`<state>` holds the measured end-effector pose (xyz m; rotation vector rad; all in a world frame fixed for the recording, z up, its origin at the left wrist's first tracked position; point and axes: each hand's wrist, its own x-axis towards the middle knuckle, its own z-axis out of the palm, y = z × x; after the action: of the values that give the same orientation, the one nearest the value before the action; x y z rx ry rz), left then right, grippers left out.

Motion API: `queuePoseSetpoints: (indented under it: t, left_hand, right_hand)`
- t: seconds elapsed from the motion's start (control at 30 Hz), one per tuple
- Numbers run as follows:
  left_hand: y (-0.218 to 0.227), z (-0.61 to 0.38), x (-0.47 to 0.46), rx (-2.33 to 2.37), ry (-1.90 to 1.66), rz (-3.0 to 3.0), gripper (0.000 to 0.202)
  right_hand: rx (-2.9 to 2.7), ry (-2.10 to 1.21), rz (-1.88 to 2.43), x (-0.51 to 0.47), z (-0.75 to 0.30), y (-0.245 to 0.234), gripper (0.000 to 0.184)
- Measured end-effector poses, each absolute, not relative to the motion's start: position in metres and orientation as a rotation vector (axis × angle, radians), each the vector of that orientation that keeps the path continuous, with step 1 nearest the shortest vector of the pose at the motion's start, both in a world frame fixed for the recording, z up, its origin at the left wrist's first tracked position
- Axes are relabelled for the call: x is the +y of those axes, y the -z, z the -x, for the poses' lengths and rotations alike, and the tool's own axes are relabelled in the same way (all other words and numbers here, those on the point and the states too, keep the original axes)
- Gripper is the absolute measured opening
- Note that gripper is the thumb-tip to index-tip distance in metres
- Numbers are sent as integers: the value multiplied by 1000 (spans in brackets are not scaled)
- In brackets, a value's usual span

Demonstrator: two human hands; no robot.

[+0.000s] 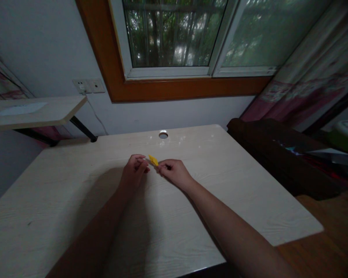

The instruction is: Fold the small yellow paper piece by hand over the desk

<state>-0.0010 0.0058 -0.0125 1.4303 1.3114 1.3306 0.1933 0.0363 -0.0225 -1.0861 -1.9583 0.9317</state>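
We can read no text, label, brand, number or sign anywhere in the frame. On the pale sheet lying on the raised shelf at the left edge, we make out no letters. The socket plates at upper left are too small for us to tell any marking. The white papers at the right edge are too blurred to read, and on the small yellow piece near the centre we discern no lettering.

One head-worn camera looks forward and down, from near above a pale wood-grain tabletop, toward a white-framed glass window beyond
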Motion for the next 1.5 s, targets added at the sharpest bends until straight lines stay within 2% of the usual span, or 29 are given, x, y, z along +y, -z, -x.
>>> queuePoseSetpoints:
  t: [0.07, 0.33, 0.53, 0.9, 1.2, 1.5]
  left_hand:
    - [11, 2, 5, 1329, -1315, -1423, 24]
    - [8, 1, 5, 1356, -1101, -1497, 38]
    - [4, 4, 6, 1386, -1087, -1512, 33]
    - [9, 7, 11, 1411, -1109, -1455, 30]
    - [6, 6, 10, 1358, -1085, -1626, 21]
    - [16, 6, 13, 1274, -1154, -1502, 29]
  right_hand:
    - [-1992, -796, 1103, 35, -193, 22, 17]
    - [-2314, -191, 1068, 22, -191, 7, 18]
    - [-2392, 31, 1055, 15, -187, 1, 21]
    - [-2208, -310, 954, 21, -190, 3, 23]
    - [-2185, -379, 952, 26, -190, 11, 15]
    - [-2190, -545, 909, 27, -189, 14, 14]
